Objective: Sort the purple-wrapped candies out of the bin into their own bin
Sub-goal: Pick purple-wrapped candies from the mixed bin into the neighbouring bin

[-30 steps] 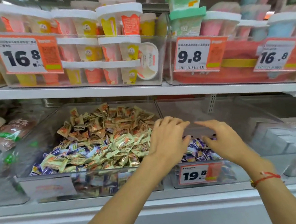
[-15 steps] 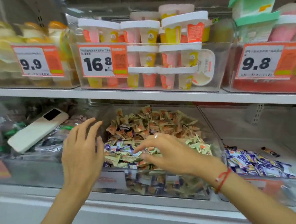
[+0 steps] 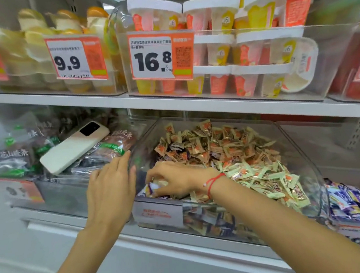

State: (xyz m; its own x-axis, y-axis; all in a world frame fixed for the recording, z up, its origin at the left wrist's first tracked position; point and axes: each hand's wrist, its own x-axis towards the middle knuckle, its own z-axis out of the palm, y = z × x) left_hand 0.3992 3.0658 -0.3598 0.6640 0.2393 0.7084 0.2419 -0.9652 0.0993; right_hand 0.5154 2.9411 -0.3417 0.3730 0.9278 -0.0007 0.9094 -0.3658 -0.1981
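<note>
A clear mixed bin on the lower shelf holds a heap of orange, cream and green-wrapped candies. A few purple-wrapped candies show at its front left corner. My right hand, with a red string at the wrist, reaches into that corner, its fingers curled down and pinching the purple wrappers. My left hand lies flat with straight fingers against the outside of the bin's left wall. At the far right, a second bin holds only sorted purple-wrapped candies.
A white phone lies on dark snack packets in the bin to the left. The shelf above carries clear boxes of jelly cups with price tags 9.9 and 16.8. A white shelf edge runs below the bins.
Both hands left the purple bin on the right and came over to the mixed bin. My right hand has dug into its front left corner, and my left hand has closed in on the bin's wall.
</note>
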